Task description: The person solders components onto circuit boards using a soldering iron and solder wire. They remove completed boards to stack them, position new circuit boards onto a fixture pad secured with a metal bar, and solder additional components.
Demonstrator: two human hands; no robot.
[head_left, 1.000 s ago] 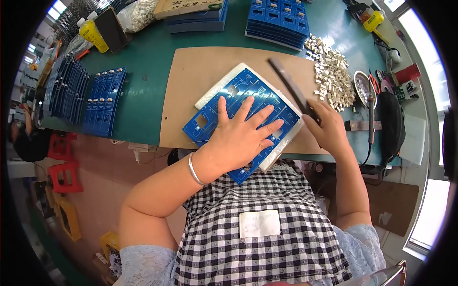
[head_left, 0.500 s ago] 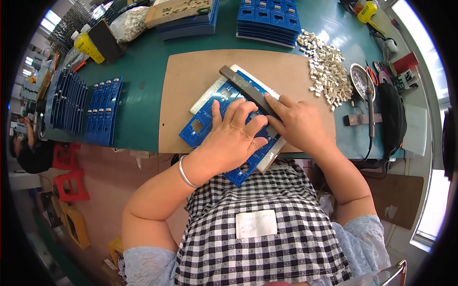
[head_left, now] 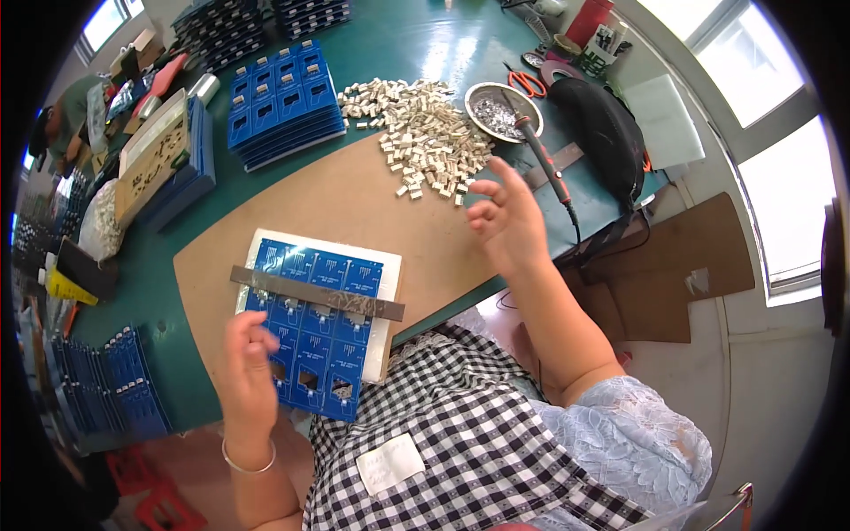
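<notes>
The bar (head_left: 318, 293) is lying across our board (head_left: 312, 345), on the pad (head_left: 390, 273). Our right hand (head_left: 511, 221) is hovering loose, empty, near the parts (head_left: 434, 146); our left hand (head_left: 250, 376) (half curled) is flanking the board, its grip unclear.

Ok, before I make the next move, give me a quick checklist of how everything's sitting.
1. Grey bar lying across the blue board: ok.
2. Blue board wholly on the white pad: not ok, its near end overhangs.
3. Right hand empty: ok, open near the pile of small parts.
4. Left hand clear of the board: cannot tell, it's at the left edge.
5. Soldering iron cool: cannot tell, heat doesn't show.
</notes>
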